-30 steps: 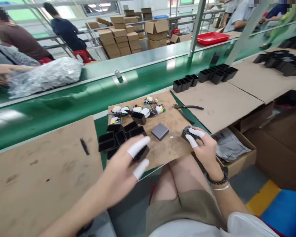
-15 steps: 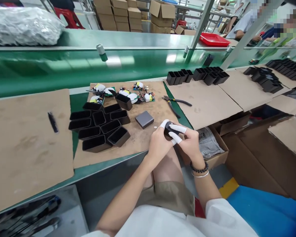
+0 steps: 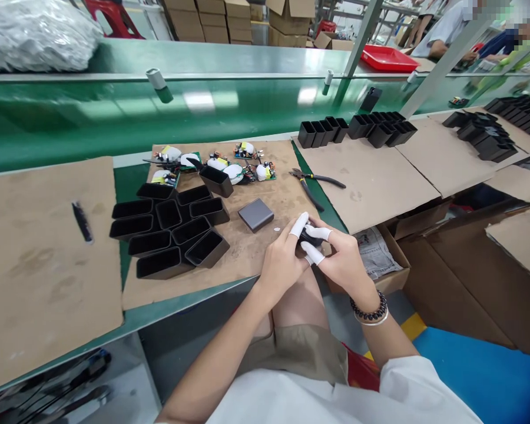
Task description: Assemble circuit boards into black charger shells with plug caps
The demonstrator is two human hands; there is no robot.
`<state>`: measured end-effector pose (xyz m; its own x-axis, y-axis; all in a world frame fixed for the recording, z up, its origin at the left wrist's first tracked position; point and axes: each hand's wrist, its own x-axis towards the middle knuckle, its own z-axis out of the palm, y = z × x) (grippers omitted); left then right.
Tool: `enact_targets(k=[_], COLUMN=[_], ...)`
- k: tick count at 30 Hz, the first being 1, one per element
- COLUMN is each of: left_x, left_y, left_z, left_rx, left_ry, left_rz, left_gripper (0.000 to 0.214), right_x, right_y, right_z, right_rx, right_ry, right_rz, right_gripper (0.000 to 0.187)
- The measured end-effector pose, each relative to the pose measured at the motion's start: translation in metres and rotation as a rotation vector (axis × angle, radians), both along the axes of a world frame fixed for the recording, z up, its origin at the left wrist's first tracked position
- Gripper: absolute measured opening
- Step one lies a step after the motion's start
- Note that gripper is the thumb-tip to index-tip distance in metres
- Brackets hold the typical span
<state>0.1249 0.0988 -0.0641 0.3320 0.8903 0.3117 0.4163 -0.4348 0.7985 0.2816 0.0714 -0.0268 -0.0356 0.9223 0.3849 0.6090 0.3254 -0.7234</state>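
Observation:
Near the table's front edge, my left hand [image 3: 285,254] and my right hand [image 3: 343,259] are closed together around a small black case [image 3: 311,237]. Fingers in white finger cots cover most of it, so its full shape is hidden. Left of my hands, a dark grey box-shaped housing [image 3: 256,215] lies by itself on the cardboard. Further left stand several open black housings [image 3: 168,215], grouped closely with their hollow ends up. Behind them are several circuit boards [image 3: 265,171] with white and yellow parts. Diagonal pliers [image 3: 311,182] rest beyond my hands, jaws pointing left.
More black housings [image 3: 322,132] stand in rows at the back right. A black marker-like object [image 3: 82,222] lies on the left cardboard sheet [image 3: 35,277]. Below the table on the right is an open carton [image 3: 391,282] with newspaper. A green conveyor [image 3: 247,109] runs behind; people work at far right.
Both hands stay on the black case, with the fingers slightly shifted and the right wrist a little further right. The view has tilted slightly; the table items lie as before.

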Motion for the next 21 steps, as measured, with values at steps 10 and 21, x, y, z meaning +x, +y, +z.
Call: enact_targets(k=[10,21], left_x=[-0.006,-0.016], left_y=[0.000,0.002], left_z=[-0.010,-0.010], left_rx=[0.110,0.423], left_ry=[0.129,0.329], left_rz=[0.035,0.108], left_gripper=[0.080,0.061], right_x=[0.006,0.005], right_y=[0.000,0.005], right_z=[-0.020,-0.018], right_rx=[0.143,0.191], right_ry=[0.156,-0.221], right_rz=[0.046,0.098], right_gripper=[0.034,0.024])
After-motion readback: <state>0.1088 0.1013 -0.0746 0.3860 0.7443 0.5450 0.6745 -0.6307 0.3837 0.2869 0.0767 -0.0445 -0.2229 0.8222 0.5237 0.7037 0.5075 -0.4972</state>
